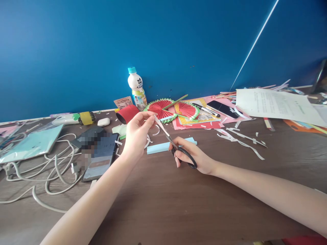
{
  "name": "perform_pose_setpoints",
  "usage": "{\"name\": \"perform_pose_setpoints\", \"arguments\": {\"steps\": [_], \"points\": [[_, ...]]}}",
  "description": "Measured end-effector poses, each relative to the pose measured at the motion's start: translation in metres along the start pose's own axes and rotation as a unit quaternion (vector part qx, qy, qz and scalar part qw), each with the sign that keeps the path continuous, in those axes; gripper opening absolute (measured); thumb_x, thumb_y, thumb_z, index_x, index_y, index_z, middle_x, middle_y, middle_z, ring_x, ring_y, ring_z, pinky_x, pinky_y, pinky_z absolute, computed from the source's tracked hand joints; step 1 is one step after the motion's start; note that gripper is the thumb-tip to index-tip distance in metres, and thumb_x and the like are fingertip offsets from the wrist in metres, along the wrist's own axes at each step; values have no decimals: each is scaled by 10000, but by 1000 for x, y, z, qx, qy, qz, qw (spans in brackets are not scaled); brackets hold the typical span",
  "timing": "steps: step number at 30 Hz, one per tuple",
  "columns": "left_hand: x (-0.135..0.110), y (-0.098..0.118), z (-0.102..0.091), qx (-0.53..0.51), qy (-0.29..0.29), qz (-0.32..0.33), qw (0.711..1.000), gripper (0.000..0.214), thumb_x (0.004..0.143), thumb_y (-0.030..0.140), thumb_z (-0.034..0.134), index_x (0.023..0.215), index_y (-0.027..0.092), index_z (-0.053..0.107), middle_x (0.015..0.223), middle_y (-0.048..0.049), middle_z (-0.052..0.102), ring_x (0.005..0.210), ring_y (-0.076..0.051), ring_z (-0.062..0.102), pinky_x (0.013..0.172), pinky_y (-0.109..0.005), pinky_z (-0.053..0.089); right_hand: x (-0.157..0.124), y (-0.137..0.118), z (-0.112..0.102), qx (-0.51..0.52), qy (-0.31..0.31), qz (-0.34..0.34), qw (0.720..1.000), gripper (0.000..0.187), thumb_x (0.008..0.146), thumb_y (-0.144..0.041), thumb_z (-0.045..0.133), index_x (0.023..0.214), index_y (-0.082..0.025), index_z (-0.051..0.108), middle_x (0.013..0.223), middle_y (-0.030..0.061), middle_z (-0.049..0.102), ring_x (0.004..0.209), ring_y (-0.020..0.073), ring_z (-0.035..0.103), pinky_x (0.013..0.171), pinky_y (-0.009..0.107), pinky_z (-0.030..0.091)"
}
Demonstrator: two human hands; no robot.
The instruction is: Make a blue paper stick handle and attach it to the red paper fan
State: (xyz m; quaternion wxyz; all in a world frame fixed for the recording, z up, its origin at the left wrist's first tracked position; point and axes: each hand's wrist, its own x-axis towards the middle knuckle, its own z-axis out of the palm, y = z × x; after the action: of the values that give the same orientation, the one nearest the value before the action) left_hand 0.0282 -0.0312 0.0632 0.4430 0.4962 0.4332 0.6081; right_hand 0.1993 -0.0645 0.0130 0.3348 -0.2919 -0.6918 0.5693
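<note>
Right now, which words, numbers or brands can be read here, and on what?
"19:59", apparently, on the dark rectangular phone with a lit screen.
Teal-capped white plastic bottle: printing too small to read.
White printed paper sheet: too blurred.
Small pinkish printed card: too small.

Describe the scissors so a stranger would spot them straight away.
Below the blue wall is a brown table. Near its middle, the right hand holds the scissors, whose looped black handles set them apart from the light blue strip just behind.
</note>
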Motion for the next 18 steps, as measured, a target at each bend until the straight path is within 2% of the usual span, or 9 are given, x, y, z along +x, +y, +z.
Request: {"name": "perform_pose_setpoints", "arguments": {"steps": [13, 18], "points": [[0, -2, 0, -28, -6, -12, 1000, 107, 651, 219, 664, 725, 164, 611, 688, 25, 601, 632, -67, 555, 615, -179, 449, 0, 0, 1, 5, -2, -6, 1000, 341, 822, -522, 469, 902, -191, 444, 729, -34, 427, 563, 75, 504, 589, 250, 431], [-2, -2, 3, 4, -7, -4, 1000, 114, 654, 217, 659, 738, 162, 606, 702, 20, 601, 646, -75, 556, 609, -182, 453, 0, -2, 0, 1, 6, -6, 1000, 351, 823, -540, 452, 894, -196, 433, 692, -33, 456, 564, 88, 506, 593, 256, 425]]}}
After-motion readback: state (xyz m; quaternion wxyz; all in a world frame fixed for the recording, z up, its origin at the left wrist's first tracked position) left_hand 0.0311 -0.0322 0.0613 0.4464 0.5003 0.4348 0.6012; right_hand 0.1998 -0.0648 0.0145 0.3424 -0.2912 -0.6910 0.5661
